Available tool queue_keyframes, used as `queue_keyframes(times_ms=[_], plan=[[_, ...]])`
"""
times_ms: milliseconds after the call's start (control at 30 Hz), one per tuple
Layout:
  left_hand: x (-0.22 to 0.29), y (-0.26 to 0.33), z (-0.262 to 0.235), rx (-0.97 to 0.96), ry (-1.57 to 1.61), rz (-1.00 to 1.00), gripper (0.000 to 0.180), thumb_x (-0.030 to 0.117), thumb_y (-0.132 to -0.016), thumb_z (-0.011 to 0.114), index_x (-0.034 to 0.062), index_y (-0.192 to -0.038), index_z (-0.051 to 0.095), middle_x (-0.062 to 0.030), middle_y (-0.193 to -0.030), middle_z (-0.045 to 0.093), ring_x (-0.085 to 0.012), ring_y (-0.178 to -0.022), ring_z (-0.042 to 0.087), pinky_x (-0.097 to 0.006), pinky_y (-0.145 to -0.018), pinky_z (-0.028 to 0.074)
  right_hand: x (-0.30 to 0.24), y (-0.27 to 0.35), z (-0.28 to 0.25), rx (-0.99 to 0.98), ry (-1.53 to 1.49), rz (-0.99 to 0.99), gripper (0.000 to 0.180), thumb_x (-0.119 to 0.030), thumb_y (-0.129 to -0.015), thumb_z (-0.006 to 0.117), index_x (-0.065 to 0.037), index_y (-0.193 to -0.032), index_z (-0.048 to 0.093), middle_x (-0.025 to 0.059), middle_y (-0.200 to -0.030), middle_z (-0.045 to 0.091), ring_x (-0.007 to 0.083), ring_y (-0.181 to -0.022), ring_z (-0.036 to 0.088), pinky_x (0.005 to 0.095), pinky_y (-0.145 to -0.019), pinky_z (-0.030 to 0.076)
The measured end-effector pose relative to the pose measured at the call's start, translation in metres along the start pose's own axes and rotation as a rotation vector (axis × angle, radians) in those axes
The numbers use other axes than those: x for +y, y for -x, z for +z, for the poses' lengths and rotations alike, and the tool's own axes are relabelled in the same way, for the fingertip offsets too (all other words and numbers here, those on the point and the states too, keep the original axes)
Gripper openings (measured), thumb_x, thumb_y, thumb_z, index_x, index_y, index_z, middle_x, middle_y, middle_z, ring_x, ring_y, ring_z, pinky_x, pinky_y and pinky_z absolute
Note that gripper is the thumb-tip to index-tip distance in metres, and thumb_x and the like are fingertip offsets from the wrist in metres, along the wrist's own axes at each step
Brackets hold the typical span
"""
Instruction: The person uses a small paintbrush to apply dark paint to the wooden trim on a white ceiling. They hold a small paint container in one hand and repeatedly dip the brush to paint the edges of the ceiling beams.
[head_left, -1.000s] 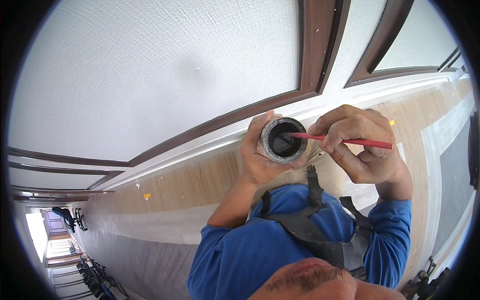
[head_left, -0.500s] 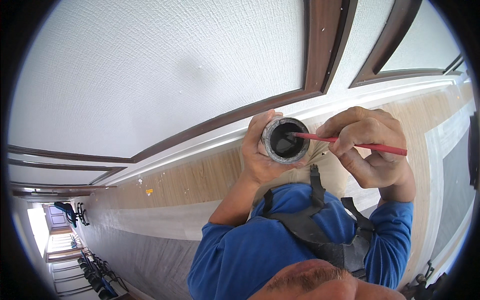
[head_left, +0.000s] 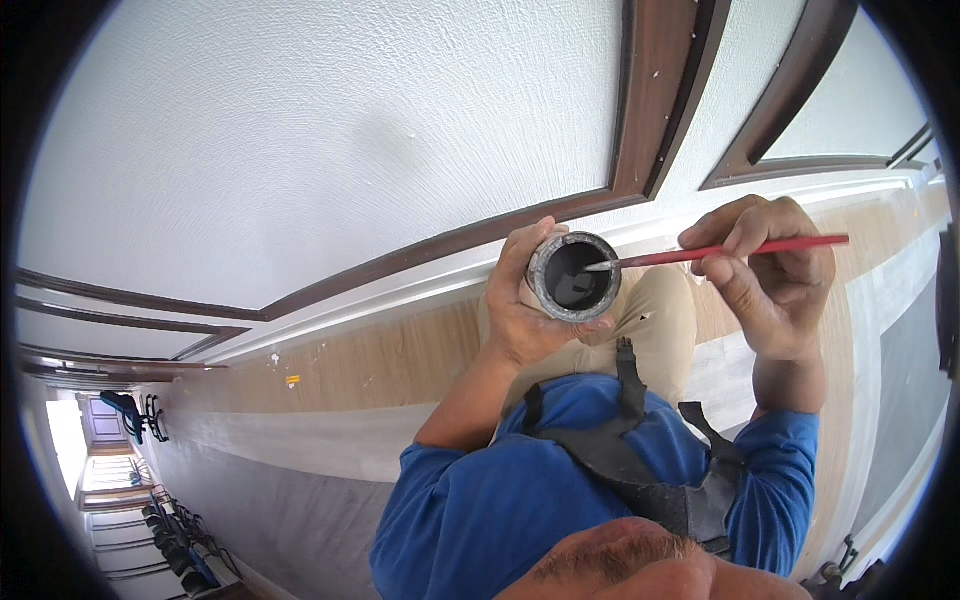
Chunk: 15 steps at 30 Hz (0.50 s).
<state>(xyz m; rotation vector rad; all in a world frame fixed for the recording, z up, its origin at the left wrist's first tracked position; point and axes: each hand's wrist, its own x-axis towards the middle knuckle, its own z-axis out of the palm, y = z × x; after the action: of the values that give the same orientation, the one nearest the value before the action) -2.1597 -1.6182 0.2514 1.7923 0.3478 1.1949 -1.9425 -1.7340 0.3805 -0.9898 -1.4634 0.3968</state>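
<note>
My left hand point(head_left: 524, 298) wraps round a small round paint pot point(head_left: 546, 300) with a dark, smeared rim, its mouth facing up toward me. Dark paint point(head_left: 576, 288) lies inside it. Between the thumb and fingers of my right hand point(head_left: 772, 268) is a slim paintbrush point(head_left: 730, 249) with a red handle. The brush reaches leftward across the pot's rim, its metal ferrule at the right side of the opening and its tip inside the mouth. Whether the bristles touch the paint is hard to make out.
Ahead stands a white textured wall point(head_left: 330, 150) with dark brown wood moulding point(head_left: 420, 246) and a white baseboard point(head_left: 400, 308). Wood-look flooring point(head_left: 420, 350) runs below, with white specks and a small yellow piece point(head_left: 293, 380). Several chairs point(head_left: 180, 545) stand far left.
My right hand has moved right and drawn the brush partly out of the pot, so its ferrule now shows. The pot stays nearly in place in my left hand.
</note>
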Motion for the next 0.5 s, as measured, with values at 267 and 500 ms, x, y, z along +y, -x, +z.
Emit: queue_keyframes(times_ms=[267,500], plan=[[0.003,-0.008,-0.001,0.026,0.077,-0.023,0.112,0.031,-0.061,0.098,-0.0055,-0.147,0.036,-0.0167,-0.127,0.060,-0.0241,-0.117,0.062,-0.036,-0.100,0.052,0.026,0.007,0.001,0.288,-0.266,0.245,0.018,-0.011,-0.093,0.072,-0.004,-0.101,0.057,0.0140,-0.083,0.070,0.0153,-0.071,0.069,0.0246,-0.054,0.053],[0.015,-0.018,0.008,0.103,0.218,-0.103,0.111,0.034,-0.063,0.097,-0.0083,-0.146,0.036,-0.0164,-0.125,0.063,-0.0225,-0.116,0.063,-0.035,-0.100,0.052,0.044,0.015,0.003,0.365,-0.506,0.334,0.018,-0.012,-0.096,0.068,-0.002,-0.104,0.055,0.0116,-0.073,0.067,0.0182,-0.065,0.068,0.0256,-0.050,0.051]])
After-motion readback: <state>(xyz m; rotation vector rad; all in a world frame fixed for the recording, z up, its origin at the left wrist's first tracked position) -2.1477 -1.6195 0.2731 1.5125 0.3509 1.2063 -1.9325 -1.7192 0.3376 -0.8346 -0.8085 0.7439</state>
